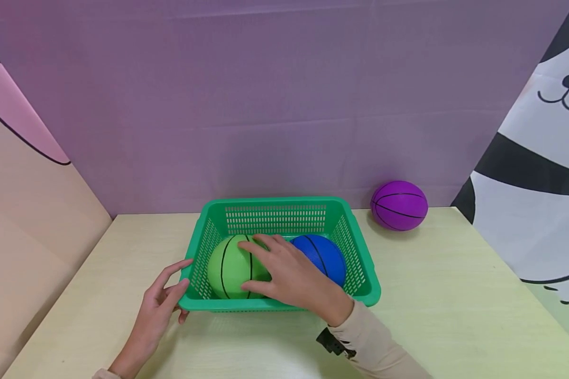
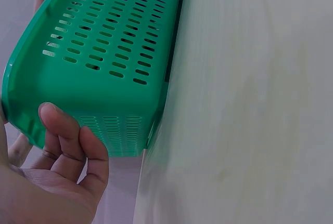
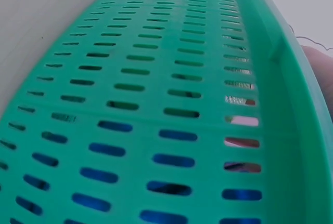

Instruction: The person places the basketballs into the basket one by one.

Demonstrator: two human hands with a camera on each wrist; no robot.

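A green plastic basket (image 1: 275, 201) with slotted walls stands on the table. Inside it, a light green toy basketball (image 1: 225, 268) is at the left and a blue toy basketball (image 1: 333, 259) at the right. My right hand (image 1: 296, 273) reaches over the front rim, its spread fingers and thumb curved round the green ball's right side. At the basket's front left corner, my left hand (image 1: 156, 310) holds the rim. The left wrist view shows that hand's bent fingers (image 2: 62, 122) against the outer corner. In the right wrist view, the basket's wall (image 3: 283, 109) hides most of the right hand.
A purple toy basketball (image 1: 399, 206) sits on the table (image 1: 431, 295) right of the basket, near the purple backdrop (image 1: 275, 105). Printed side panels, one with a panda (image 1: 550, 158), flank the table. A black band (image 1: 333, 342) is on the right sleeve.
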